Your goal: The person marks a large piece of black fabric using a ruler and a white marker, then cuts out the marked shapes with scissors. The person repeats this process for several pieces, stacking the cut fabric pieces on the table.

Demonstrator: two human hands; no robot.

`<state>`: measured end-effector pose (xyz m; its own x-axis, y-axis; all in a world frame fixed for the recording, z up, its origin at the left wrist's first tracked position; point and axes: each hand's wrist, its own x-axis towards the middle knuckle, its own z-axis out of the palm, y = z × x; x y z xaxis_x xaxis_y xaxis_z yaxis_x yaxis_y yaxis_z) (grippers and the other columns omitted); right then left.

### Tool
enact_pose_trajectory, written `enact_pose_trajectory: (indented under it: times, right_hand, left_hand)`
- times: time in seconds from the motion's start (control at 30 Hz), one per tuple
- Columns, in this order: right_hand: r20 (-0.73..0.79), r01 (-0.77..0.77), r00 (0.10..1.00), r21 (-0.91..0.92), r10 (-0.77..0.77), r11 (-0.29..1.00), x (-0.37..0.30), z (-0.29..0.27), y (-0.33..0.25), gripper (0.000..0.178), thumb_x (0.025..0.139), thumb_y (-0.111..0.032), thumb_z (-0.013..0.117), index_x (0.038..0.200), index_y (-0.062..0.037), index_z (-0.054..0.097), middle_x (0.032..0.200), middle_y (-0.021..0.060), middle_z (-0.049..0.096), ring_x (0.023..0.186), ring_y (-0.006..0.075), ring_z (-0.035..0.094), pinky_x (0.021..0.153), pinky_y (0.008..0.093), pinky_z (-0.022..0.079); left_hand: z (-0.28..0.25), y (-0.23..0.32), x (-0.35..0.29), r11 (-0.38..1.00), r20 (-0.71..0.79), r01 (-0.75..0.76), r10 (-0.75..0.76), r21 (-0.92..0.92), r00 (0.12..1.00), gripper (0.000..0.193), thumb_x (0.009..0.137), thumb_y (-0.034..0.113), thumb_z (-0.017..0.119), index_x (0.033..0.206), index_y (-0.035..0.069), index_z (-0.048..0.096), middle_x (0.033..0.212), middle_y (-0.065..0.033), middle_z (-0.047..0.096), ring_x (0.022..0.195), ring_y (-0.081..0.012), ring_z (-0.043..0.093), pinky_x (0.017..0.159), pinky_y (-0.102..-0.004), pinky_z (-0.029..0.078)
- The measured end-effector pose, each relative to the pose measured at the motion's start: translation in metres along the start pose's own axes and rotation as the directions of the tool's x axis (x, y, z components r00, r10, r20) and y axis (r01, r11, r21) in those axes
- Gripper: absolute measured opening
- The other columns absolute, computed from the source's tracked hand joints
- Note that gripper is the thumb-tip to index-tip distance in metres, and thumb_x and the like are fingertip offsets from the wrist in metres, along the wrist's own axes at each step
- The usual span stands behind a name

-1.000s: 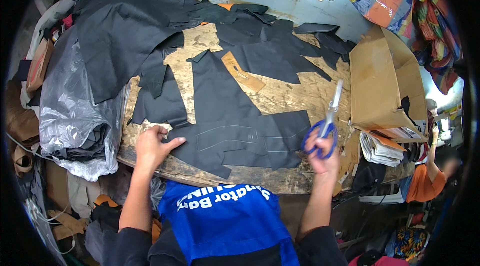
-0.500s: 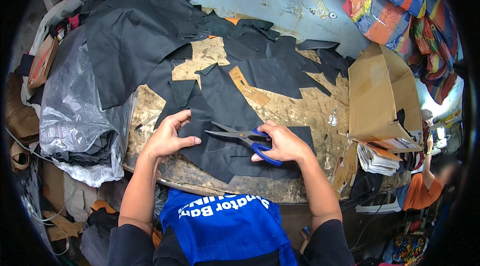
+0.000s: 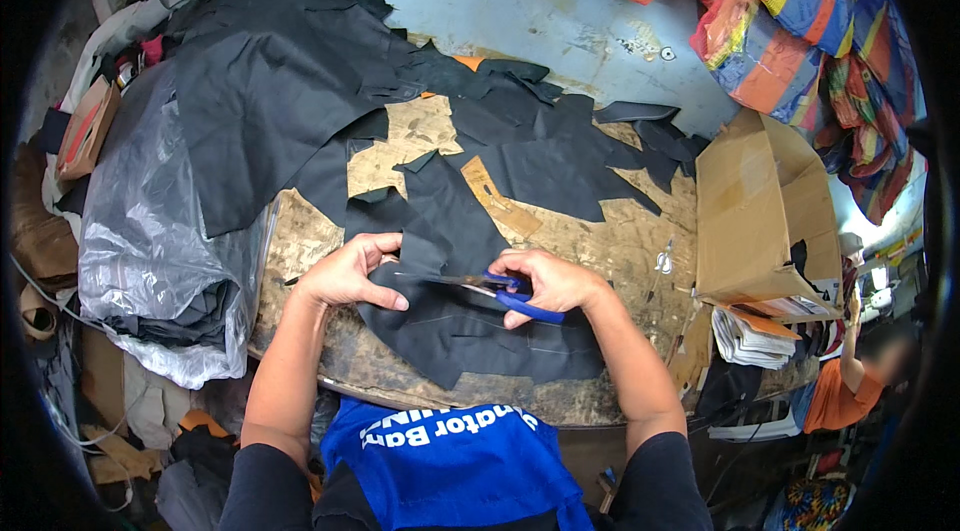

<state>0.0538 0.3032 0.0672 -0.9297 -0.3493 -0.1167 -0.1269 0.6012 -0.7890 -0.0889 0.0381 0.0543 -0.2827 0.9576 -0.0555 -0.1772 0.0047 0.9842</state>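
Note:
A black leather-like sheet [image 3: 450,336] with thin pale lines marked on it lies at the table's near edge. My left hand [image 3: 345,273] grips its left side between thumb and fingers, where a flap of it stands up. In my right hand [image 3: 555,283] is a pair of scissors [image 3: 533,308] with blue handles, fingers and thumb through the loops. The blades point left toward my left thumb, set against the sheet and nearly together. Part of the lower blade is hidden by the material.
More black sheets [image 3: 270,81] cover the back and left of the worn wooden table [image 3: 570,241]. A tan template [image 3: 497,199] lies beyond my hands, small scissors [image 3: 663,261] to the right. A cardboard box [image 3: 745,221] and plastic-wrapped bundle [image 3: 165,231] flank the work. At far right is another person [image 3: 840,396].
The scissor blades, wide apart before, have come nearly together. My right hand has moved slightly left with them, and the sheet's right part has shifted and bunched.

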Motion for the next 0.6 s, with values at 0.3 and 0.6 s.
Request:
enact_pose_trajectory:
  times: [0.3, 0.6]
  right_hand:
    - [-0.191, -0.115, 0.977, -0.104, 0.094, 0.988, -0.006, 0.030, -0.010, 0.047, 0.064, -0.034, 0.081, 0.055, -0.0011, 0.049, 0.055, 0.0079, 0.053, 0.049, 0.0163, 0.047, 0.047, 0.0332, 0.037]
    - [-0.883, -0.743, 0.095, 0.244, 0.459, 0.623, -0.138, 0.022, 0.028, 0.034, 0.064, -0.029, 0.082, 0.070, 0.0009, 0.067, 0.057, 0.0134, 0.062, 0.049, 0.0209, 0.059, 0.050, 0.0343, 0.045]
  left_hand:
    - [-0.001, -0.007, 0.006, 0.999, -0.029, -0.026, 0.027, 0.040, 0.999, 0.089, 0.053, -0.009, 0.077, 0.133, -0.002, 0.040, 0.134, -0.0046, 0.044, 0.107, -0.0099, 0.048, 0.094, -0.0253, 0.039]
    - [-0.016, -0.023, -0.034, 0.964, -0.490, 0.247, -0.170, 0.096, 0.855, 0.094, 0.059, -0.014, 0.070, 0.142, 0.005, 0.029, 0.114, -0.0143, 0.058, 0.096, -0.0138, 0.057, 0.086, -0.0253, 0.044]
